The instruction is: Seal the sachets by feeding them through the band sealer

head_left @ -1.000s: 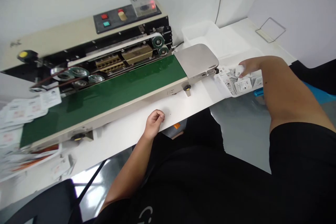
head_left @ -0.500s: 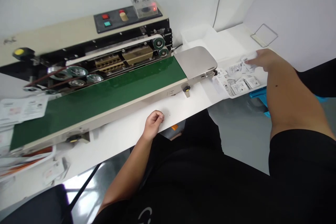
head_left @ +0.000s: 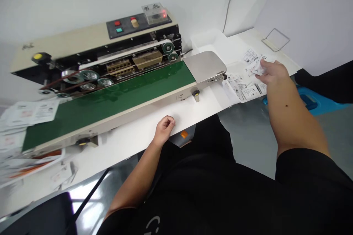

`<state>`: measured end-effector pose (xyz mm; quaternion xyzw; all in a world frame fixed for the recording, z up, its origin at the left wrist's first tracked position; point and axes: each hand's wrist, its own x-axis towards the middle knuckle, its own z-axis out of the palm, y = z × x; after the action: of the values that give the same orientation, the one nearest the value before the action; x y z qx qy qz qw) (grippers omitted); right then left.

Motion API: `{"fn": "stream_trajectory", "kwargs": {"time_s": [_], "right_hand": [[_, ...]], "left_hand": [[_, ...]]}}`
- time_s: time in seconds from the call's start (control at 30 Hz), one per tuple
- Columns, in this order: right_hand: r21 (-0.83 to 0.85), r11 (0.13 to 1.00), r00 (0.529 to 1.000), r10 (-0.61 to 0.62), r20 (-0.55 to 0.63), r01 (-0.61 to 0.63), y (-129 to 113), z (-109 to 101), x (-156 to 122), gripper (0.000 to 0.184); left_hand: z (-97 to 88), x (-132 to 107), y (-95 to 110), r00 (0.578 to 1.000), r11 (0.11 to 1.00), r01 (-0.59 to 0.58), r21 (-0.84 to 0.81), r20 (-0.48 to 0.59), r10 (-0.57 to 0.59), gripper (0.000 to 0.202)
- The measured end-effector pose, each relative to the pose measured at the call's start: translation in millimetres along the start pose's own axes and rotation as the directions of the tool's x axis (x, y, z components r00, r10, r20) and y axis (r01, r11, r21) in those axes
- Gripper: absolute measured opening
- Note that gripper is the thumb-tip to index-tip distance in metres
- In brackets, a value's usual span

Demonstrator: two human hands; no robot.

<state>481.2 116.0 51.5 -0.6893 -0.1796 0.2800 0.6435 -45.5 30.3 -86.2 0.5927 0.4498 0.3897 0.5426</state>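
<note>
My right hand (head_left: pixel 271 73) is reached out over a spread of small white printed packets (head_left: pixel 242 84) at the right end of the white table (head_left: pixel 143 136), and its fingers pinch one white packet (head_left: pixel 258 67). My left hand (head_left: pixel 164 126) rests on the table's front edge with its fingers curled in and nothing visible in them. A band sealing machine (head_left: pixel 110 55) with a green conveyor belt (head_left: pixel 116 95) stands between the two hands, its metal end plate (head_left: pixel 205 66) close to the packets.
More printed packets lie in a heap (head_left: pixel 24 117) at the belt's left end. A white tray (head_left: pixel 209 40) sits behind the end plate, a blue bin (head_left: pixel 309 101) below the table's right end. A cable runs up the wall.
My right hand moved from the near pile out toward the far packets, then drew back a little with a packet pinched. The left hand stayed still; the view shifted slightly.
</note>
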Motion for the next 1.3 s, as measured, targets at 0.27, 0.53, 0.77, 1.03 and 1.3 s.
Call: {"fn": "stream_trajectory", "kwargs": {"time_s": [0.27, 0.53, 0.77, 1.03, 1.3], "right_hand": [[0.147, 0.945, 0.778, 0.145, 0.611, -0.292, 56.2, 21.1, -174.4, 0.041], [0.239, 0.838, 0.713, 0.229, 0.663, -0.491, 114.7, 57.9, -286.2, 0.042], [0.273, 0.809, 0.736, 0.263, 0.624, -0.52, 125.1, 67.4, -305.5, 0.039], [0.301, 0.797, 0.709, 0.213, 0.673, -0.524, 121.8, 76.1, -328.3, 0.038], [0.3, 0.768, 0.665, 0.211, 0.717, -0.567, 116.0, 81.9, -335.9, 0.029]], "left_hand": [[60.0, -6.0, 79.0, 0.921, 0.89, -0.383, 0.247, 0.031, 0.388, 0.04], [84.3, -7.0, 118.8, 0.924, 0.763, -0.382, 0.521, 0.193, 0.331, 0.074], [73.7, -16.2, 76.4, 0.996, 0.89, -0.084, 0.449, 0.019, 0.085, 0.077], [52.4, -28.8, 50.1, 0.99, 0.991, 0.129, -0.018, 0.066, -0.128, 0.05], [52.9, -38.0, 39.5, 0.973, 0.878, 0.228, -0.421, 0.062, -0.223, 0.064]]}}
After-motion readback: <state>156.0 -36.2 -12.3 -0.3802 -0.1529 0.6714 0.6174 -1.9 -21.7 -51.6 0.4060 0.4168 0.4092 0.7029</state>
